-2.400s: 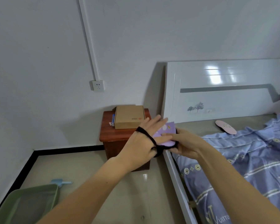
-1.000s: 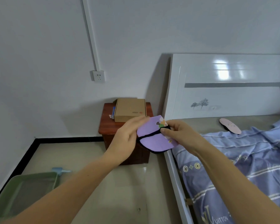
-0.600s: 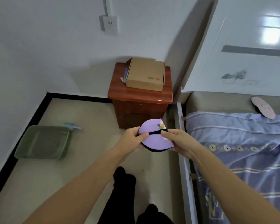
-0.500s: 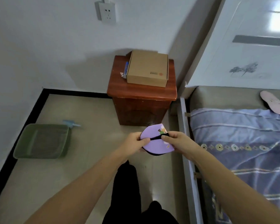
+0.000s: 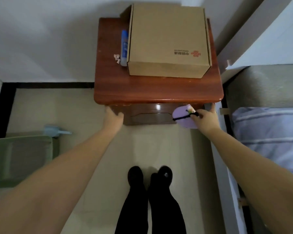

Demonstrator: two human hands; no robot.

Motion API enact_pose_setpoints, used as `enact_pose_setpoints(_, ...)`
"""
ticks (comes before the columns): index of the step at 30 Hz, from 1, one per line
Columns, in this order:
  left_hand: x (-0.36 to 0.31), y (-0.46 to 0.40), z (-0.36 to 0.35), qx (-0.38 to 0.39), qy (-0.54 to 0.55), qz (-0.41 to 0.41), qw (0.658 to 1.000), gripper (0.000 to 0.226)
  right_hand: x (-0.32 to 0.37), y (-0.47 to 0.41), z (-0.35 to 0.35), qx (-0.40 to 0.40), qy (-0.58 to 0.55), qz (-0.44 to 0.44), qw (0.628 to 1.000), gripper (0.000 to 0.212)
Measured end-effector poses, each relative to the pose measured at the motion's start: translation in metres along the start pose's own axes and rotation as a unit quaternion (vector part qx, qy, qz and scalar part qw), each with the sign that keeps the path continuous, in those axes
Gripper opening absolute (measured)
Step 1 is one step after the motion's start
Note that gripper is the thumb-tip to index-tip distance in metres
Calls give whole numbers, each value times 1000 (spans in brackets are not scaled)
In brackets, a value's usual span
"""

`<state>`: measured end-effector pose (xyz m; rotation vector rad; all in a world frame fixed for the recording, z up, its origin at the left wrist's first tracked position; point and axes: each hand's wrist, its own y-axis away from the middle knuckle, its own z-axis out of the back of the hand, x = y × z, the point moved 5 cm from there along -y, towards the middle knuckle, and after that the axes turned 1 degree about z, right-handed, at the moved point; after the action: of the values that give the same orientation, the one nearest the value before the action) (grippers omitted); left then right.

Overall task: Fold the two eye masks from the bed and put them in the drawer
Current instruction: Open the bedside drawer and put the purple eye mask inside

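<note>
Left hand (image 5: 113,115) grips drawer (image 5: 149,115) at 9 o'clock; right hand (image 5: 205,117) pinches purple mask (image 5: 184,121) at 3. Pull evenly w/ both, keep mask folded.

Wood nightstand (image 5: 157,88); cardboard box (image 5: 167,39), blue bottle (image 5: 124,48) on top.

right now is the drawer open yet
No, the drawer front sits flush under the nightstand top, with the left hand at its corner and the right hand holding the mask.
</note>
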<state>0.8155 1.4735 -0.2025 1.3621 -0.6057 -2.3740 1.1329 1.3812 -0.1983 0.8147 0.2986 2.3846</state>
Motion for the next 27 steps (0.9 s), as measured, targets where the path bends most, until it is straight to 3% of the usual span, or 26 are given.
enact_pose_setpoints(6, 14, -40, -3, -56, 67, -6, 996, 40, -11, -33, -17, -21, -49, -13, 998, 27)
enact_pose_setpoints(10, 22, -53, 7, -50, -57, -6, 997, 21, -21, -48, -10, -36, -13, -12, 999, 28)
enact_pose_setpoints(13, 23, -51, 7, -12, -59, -34, 998, 27, -25, -43, -9, -38, -1, 15, 999, 24)
enact_pose_setpoints(15, 26, -40, 8, -28, -70, -44, 996, 31, -29, -32, -11, -26, -6, 28, 999, 23)
enact_pose_setpoints(17, 37, -24, 11, -40, -66, -20, 997, 28, -36, -16, -13, -3, 0, 27, 1000, 23)
enact_pose_setpoints(22, 81, 21, 18, 17, -43, 51, 998, 36, -68, 45, -22, 60, 22, 12, 998, 20)
enact_pose_setpoints(27, 122, 43, 15, 35, -54, 100, 993, 37, -82, 75, -43, 102, -86, -2, 991, 6)
